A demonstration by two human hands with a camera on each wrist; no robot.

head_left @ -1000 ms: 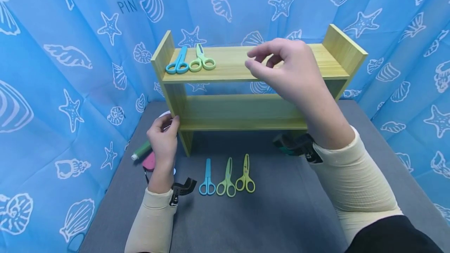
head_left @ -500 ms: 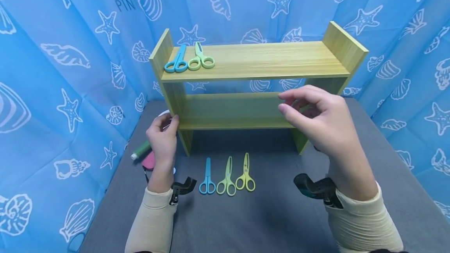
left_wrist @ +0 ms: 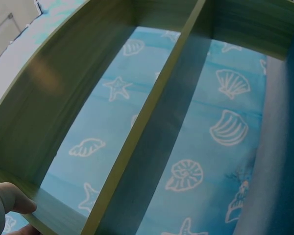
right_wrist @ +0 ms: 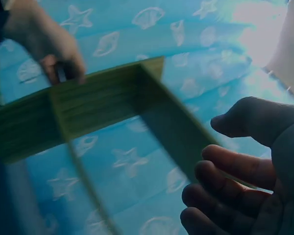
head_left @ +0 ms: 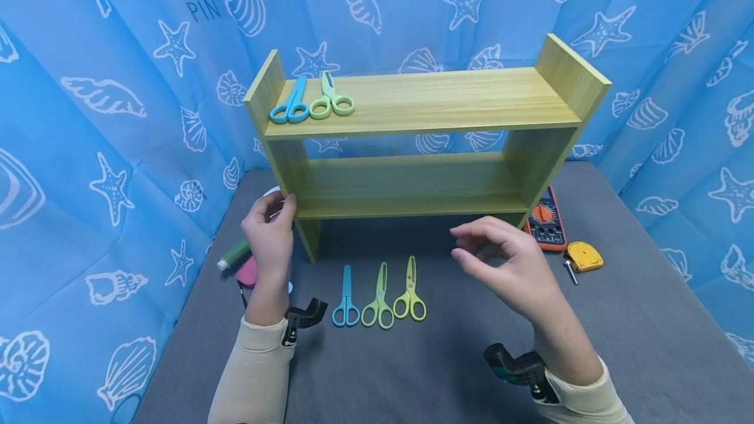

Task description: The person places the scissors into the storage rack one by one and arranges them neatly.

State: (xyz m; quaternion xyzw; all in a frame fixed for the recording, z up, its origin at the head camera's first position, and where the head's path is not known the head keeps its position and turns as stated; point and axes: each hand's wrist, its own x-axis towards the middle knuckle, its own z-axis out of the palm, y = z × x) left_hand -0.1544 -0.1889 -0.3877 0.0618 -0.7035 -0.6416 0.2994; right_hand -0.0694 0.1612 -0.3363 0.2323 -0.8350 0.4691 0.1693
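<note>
A two-tier wooden shelf (head_left: 424, 106) stands on the grey table. My left hand (head_left: 269, 231) grips its left side panel; in the left wrist view the thumb (left_wrist: 20, 201) lies against the panel. On the top board's left end lie blue scissors (head_left: 290, 106) and light green scissors (head_left: 330, 100). Before the shelf, blue scissors (head_left: 345, 300), green scissors (head_left: 379, 300) and yellow scissors (head_left: 410, 296) lie in a row, handles towards me. My right hand (head_left: 512, 264) hovers to their right, fingers loosely bent, holding nothing; the right wrist view shows the thumb apart from the fingers.
Right of the shelf lie a multimeter (head_left: 544, 221), a yellow tape measure (head_left: 584, 256) and a small metal bolt (head_left: 570, 271). A green cylinder (head_left: 233, 254) and a pink object (head_left: 248, 271) lie left, partly hidden by my left hand. A blue curtain (head_left: 377, 12) hangs behind.
My right hand has come down from over the top board to above the table, right of the scissors, uncovering the multimeter and tape measure. My left hand keeps its grip on the shelf.
</note>
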